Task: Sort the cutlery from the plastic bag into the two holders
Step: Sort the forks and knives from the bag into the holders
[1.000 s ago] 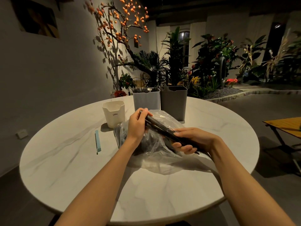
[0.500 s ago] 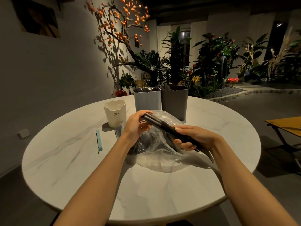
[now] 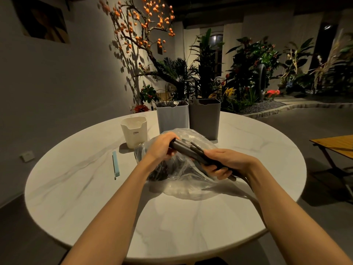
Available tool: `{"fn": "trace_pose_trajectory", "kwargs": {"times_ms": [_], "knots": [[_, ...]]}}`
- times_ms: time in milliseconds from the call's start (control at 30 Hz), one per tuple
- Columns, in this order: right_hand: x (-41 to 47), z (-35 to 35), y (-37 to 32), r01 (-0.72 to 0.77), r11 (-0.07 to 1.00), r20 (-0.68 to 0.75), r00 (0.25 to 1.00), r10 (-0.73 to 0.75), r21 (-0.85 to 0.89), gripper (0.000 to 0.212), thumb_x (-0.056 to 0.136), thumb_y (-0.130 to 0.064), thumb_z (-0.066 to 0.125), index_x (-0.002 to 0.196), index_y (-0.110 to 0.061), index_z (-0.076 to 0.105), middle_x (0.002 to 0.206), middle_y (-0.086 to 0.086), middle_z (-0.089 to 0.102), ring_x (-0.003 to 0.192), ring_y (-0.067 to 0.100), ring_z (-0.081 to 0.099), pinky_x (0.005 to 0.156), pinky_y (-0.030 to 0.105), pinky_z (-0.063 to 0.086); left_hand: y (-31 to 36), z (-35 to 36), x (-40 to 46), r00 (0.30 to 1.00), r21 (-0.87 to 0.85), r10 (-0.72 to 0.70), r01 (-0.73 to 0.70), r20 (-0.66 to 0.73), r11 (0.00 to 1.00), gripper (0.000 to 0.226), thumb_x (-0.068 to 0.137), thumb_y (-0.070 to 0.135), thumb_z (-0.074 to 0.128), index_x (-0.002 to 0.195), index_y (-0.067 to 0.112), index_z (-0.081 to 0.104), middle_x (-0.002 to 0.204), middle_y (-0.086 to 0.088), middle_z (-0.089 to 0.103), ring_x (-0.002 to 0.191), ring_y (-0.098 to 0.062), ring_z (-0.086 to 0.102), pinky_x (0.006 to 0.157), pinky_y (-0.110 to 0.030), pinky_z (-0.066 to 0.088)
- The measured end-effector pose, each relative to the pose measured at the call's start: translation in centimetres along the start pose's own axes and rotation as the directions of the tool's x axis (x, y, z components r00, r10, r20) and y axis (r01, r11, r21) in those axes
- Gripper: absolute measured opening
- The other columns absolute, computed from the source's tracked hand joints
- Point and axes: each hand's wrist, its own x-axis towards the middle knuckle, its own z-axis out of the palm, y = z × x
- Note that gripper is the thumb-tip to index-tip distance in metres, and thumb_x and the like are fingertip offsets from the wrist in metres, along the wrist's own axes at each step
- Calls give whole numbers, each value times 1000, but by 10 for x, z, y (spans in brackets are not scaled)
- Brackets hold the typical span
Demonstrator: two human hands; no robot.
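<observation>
Since the earlier frame, both hands had lifted the bundle of dark cutlery a little higher above the bag, and the left hand had slid to its far end.

The round marble table carried everything. The clear plastic bag lay crumpled near its middle, with more dark pieces inside. At the far side stood two tall holders touching each other, the light grey holder on the left and the dark grey holder on the right, both with some pieces in them. A small white cup stood left of them, and a light blue stick lay nearer, further left.

The left hand curled its fingers around the far end of the bundle. The right hand gripped the near end, fingers closed around the handles.
</observation>
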Motion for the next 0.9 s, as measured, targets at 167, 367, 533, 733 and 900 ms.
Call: {"fn": "trace_pose_trajectory", "kwargs": {"times_ms": [167,367,533,733,900], "knots": [[3,-1,0,51,986,41,998,-45,-156,38,98,-18,46,79,-40,71,63,-2,39,47,6,29,41,13,28,-1,0,-1,999,-96,-44,46,22,994,41,105,24,27,78,12,57,52,1,40,45,-6,33,38,-14,25],[3,-9,4,28,990,-42,999,-34,-138,14,99,-18,45,103,-16,59,70,4,52,48,8,34,42,15,31,-3,-3,-2,990,-219,-94,114,102,969,47,106,33,25,94,8,63,52,1,43,42,-5,33,38,-13,24],[5,-5,4,49,990,-66,996,-58,-129,19,101,-17,42,86,-10,52,63,1,46,46,8,34,42,16,31,-3,1,0,991,-165,-131,134,28,977,35,104,25,29,82,10,52,50,5,34,44,-7,24,40,-17,19],[14,-5,6,84,951,-158,978,-135,-296,23,103,-20,41,83,-13,48,62,1,50,50,13,38,47,21,36,-8,4,3,990,-105,-109,100,-92,989,34,105,21,32,81,9,53,51,4,34,43,-5,27,39,-15,23],[19,-8,7,98,936,-302,931,-206,-338,26,102,-26,43,113,-5,55,86,11,64,57,13,54,50,21,46,-11,2,5,982,-64,-83,73,-171,995,35,104,17,33,83,8,60,54,1,38,43,-7,30,39,-16,25]]}}
